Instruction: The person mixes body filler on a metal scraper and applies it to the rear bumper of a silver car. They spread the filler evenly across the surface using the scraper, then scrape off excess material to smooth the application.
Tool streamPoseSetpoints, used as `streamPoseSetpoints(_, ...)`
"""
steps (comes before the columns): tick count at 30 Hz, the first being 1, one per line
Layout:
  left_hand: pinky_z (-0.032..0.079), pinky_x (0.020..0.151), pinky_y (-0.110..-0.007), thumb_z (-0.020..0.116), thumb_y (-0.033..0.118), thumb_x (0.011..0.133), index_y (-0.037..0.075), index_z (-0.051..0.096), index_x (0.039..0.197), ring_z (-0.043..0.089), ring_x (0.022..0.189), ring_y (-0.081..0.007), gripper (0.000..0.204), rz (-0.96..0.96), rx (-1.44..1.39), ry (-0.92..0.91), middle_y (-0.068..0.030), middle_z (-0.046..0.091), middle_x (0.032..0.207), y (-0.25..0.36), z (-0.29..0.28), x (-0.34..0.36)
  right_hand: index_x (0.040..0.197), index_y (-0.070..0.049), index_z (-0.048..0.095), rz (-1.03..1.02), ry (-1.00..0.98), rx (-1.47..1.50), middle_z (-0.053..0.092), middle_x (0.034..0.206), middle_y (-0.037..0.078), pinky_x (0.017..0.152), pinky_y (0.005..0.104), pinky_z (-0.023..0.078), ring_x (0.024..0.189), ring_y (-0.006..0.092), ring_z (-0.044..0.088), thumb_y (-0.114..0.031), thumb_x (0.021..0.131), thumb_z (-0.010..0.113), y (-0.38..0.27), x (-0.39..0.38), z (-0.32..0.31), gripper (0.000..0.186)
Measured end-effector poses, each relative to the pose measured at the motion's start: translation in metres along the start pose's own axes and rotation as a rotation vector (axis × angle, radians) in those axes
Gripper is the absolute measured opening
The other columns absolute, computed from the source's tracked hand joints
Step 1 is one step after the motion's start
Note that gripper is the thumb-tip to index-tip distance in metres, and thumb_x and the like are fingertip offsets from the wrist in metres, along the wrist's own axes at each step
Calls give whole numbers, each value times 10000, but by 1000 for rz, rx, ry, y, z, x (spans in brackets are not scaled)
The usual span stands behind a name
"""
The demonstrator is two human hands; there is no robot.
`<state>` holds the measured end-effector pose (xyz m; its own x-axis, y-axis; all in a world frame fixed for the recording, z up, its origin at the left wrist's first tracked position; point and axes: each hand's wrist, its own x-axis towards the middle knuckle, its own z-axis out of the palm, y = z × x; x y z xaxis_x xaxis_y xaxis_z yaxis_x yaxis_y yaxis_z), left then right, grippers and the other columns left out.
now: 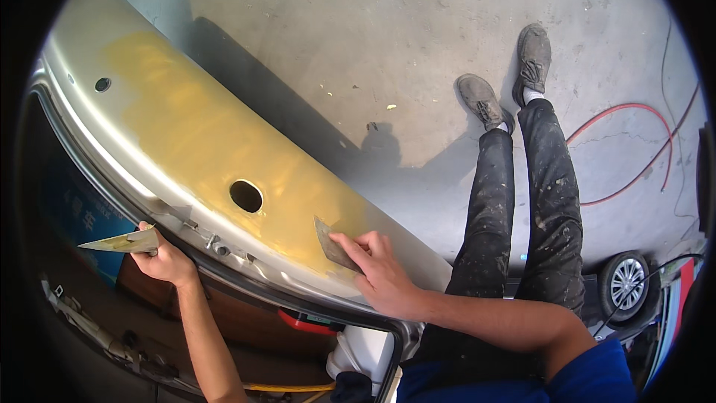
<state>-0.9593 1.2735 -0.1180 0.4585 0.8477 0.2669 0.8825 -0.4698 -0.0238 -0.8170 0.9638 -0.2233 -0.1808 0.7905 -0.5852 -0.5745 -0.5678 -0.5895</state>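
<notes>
A silver car body panel (112,128) runs diagonally from the upper left to the lower middle, with a broad layer of yellow filler (190,130) spread over it. My right hand (384,276) pinches a grey, flat putty knife (333,245), whose blade lies against the filler near its lower right end. A round dark hole (246,196) pierces the panel left of that blade. Over the open trunk, my left hand (165,260) grips a wide, pointed putty spreader (119,242) smeared with yellowish paste. Its blade points left, apart from the panel.
A black rubber seal (261,295) edges the trunk, which holds a red item (306,322) and a white container (367,349). A red hose (625,107) curves over the concrete floor (418,30) at right. A spoked wheel (626,286) lies behind my legs.
</notes>
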Motion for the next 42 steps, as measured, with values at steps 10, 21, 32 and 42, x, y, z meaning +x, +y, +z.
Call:
streamPoseSetpoints(10, 416, 676, -257, 609, 121, 907, -26, 546, 850, 447, 716, -117, 169, 11, -11, -31, -31, 529, 790, 8, 5, 4, 1349, -95, 429, -91, 65, -34, 426, 1098, 143, 882, 377, 393, 996, 301, 454, 51, 753, 513, -22, -37, -14, 619)
streamPoseSetpoints(21, 406, 678, -247, 609, 234, 919, 4, 532, 827, 427, 709, -103, 260, 34, 27, -129, -7, 510, 777, -18, -18, 25, 1338, -47, 434, 123, -145, 303, 425, 1028, 113, 867, 337, 395, 980, 234, 443, -60, 847, 362, 113, 99, -62, 496)
streamPoseSetpoints(32, 329, 627, -234, 552, 102, 938, 46, 413, 714, 310, 671, -98, 269, 3, -40, -85, 22, 359, 698, 17, -5, 13, 1391, -75, 377, -22, 37, 148, 402, 1084, 134, 919, 366, 358, 1021, 273, 391, 48, 764, 415, 16, 19, -23, 640)
streamPoseSetpoints(42, 306, 619, -239, 551, 107, 940, 64, 359, 691, 280, 666, -99, 317, 26, -28, -96, 24, 325, 692, 20, -4, 15, 1366, -77, 418, -247, -218, 271, 448, 1099, 111, 871, 350, 406, 969, 255, 468, 49, 785, 508, -34, -41, -10, 601)
